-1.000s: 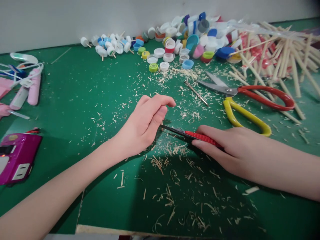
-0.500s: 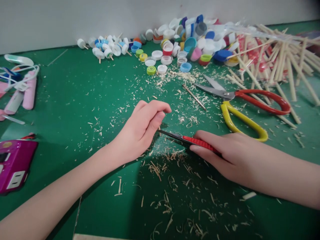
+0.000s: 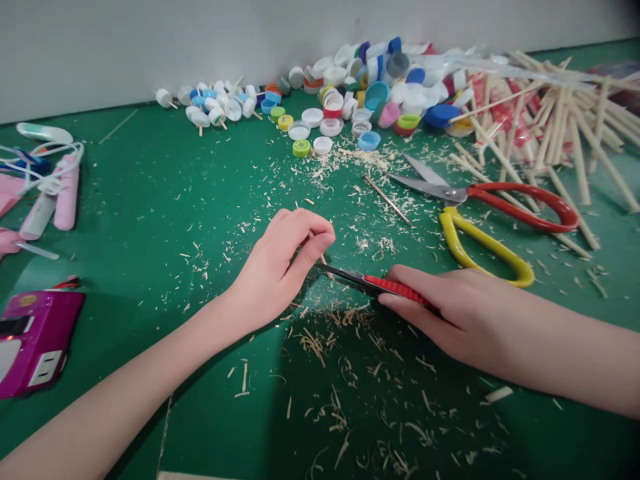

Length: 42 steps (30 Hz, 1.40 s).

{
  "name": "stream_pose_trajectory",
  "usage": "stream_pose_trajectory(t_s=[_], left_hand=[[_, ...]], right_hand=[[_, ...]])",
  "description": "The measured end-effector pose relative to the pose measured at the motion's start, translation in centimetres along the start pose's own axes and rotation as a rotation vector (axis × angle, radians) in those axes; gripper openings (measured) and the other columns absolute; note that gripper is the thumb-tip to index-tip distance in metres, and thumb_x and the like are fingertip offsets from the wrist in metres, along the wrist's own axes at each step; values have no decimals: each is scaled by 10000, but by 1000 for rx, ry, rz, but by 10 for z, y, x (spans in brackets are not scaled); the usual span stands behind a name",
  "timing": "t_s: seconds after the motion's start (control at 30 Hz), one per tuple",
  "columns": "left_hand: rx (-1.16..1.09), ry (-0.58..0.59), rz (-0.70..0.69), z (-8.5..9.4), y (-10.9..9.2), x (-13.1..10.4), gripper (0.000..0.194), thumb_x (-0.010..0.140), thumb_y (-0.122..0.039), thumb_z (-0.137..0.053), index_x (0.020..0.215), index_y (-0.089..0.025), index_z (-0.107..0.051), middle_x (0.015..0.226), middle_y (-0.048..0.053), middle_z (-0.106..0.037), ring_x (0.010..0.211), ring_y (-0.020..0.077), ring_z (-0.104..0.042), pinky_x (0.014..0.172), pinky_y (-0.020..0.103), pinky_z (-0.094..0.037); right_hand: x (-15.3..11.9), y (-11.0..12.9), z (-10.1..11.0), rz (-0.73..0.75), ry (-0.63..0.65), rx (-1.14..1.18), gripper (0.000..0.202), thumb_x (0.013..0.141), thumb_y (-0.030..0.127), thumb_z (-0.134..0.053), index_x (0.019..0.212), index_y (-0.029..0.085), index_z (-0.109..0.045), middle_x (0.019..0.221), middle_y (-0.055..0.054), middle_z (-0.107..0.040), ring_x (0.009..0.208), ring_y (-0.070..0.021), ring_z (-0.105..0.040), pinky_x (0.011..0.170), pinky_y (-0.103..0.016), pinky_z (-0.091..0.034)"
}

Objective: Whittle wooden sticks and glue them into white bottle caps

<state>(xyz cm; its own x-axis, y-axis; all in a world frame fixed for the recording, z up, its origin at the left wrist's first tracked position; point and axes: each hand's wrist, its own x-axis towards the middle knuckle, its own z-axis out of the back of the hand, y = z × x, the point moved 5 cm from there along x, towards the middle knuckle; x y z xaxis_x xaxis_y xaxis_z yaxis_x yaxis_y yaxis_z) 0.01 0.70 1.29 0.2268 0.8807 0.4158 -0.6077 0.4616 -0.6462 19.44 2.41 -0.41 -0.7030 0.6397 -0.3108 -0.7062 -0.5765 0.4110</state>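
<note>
My left hand is closed in a pinch on a thin wooden stick, of which only a short end shows below the thumb. In my right hand is a red and black utility knife, its dark blade pointing left. The blade tip meets the stick close to my left thumb; whether it cuts into the wood I cannot make out. Pale wood shavings lie scattered on the green tabletop beneath both hands.
Scissors with red and yellow handles lie open beyond my right hand, beside a thin metal rod. Bottle caps and wooden sticks are heaped along the wall. A magenta power strip and pink glue gun sit left.
My left forefinger and thumb have closed together, and more of the stick shows beside the blade. The knife stays nearly in place. The whole view has shifted slightly.
</note>
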Motion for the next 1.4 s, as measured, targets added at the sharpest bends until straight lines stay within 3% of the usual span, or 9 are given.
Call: stream_pose_trajectory(t_s=[0.43, 0.97, 1.13, 1.4], left_hand=[[-11, -8, 31, -1, 2, -3, 189, 1008, -324, -399, 948, -229, -550, 890, 1, -603, 770, 108, -529, 682, 267, -449], [-20, -2, 52, 0, 2, -2, 202, 1014, -296, -380, 920, -217, -541, 785, -6, -575, 725, 108, -510, 678, 274, -460], [-5, 29, 48, -2, 2, -2, 199, 1011, -289, -391, 925, -206, -550, 798, -8, -580, 734, 100, -520, 684, 254, -456], [17, -16, 54, -1, 1, -3, 179, 1015, -277, -374, 953, -198, -522, 805, -10, -578, 700, 82, -525, 643, 228, -449]], right_hand=[[1, 4, 0, 32, -19, 7, 418, 949, 578, -270, 814, 240, -476, 481, 33, -440, 394, -140, -370, 429, -290, -157], [3, 5, 1, -99, 129, 7, 518, 927, 648, -141, 817, 252, -457, 516, 7, -455, 431, -160, -384, 451, -324, -192], [4, 6, 3, -78, 91, 0, 506, 933, 642, -156, 796, 252, -448, 497, 19, -440, 409, -147, -365, 441, -316, -195], [0, 6, -1, -20, 14, -78, 494, 929, 629, -174, 795, 247, -457, 492, 15, -440, 406, -150, -386, 429, -311, -172]])
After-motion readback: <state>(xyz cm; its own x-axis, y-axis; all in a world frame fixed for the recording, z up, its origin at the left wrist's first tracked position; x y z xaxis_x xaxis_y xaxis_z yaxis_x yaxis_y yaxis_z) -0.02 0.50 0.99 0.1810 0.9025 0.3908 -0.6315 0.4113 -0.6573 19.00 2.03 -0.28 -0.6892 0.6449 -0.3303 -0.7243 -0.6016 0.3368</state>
